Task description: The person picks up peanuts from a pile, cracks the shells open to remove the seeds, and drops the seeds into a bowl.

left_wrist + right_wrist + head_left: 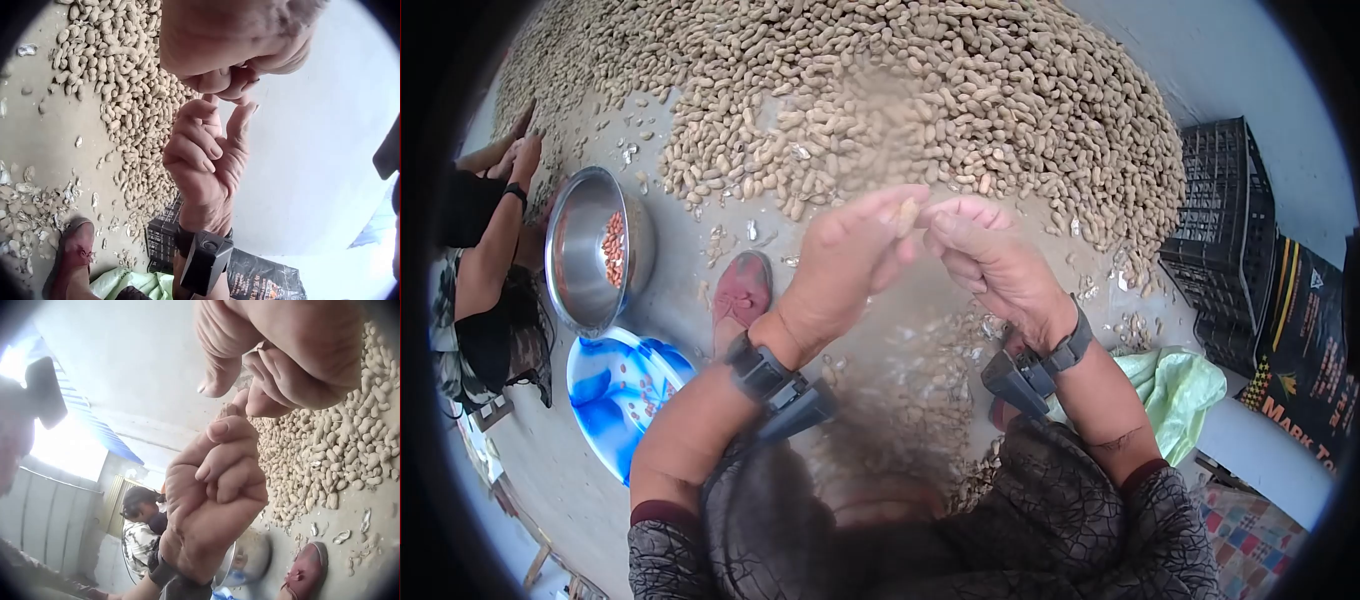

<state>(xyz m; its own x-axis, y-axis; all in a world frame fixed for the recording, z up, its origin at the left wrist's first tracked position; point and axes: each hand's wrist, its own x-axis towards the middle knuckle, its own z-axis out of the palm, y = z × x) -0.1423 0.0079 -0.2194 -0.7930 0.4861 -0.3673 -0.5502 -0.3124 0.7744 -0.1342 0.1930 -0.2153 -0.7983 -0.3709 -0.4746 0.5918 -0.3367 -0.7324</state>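
In the head view, my left hand (840, 260) pinches a peanut (907, 215) at its fingertips, above the floor in front of the heap. My right hand (995, 255) meets it from the other side, its fingertips right at the peanut. The left wrist view shows the right hand (206, 156) with several fingers curled and the thumb held apart from the index finger. From the right wrist, the pale shell (228, 411) shows between the left hand's (219, 475) thumb and fingers. I cannot tell whether the right fingertips grip part of the shell.
A large heap of unshelled peanuts (1020, 110) spreads ahead. At left are a steel bowl (575, 270) with red kernels and a blue-white basin (600, 390), near another person (490, 260). Broken shells (920, 400) lie between my feet. A black crate (1220, 200) and green sack (1190, 400) stand right.
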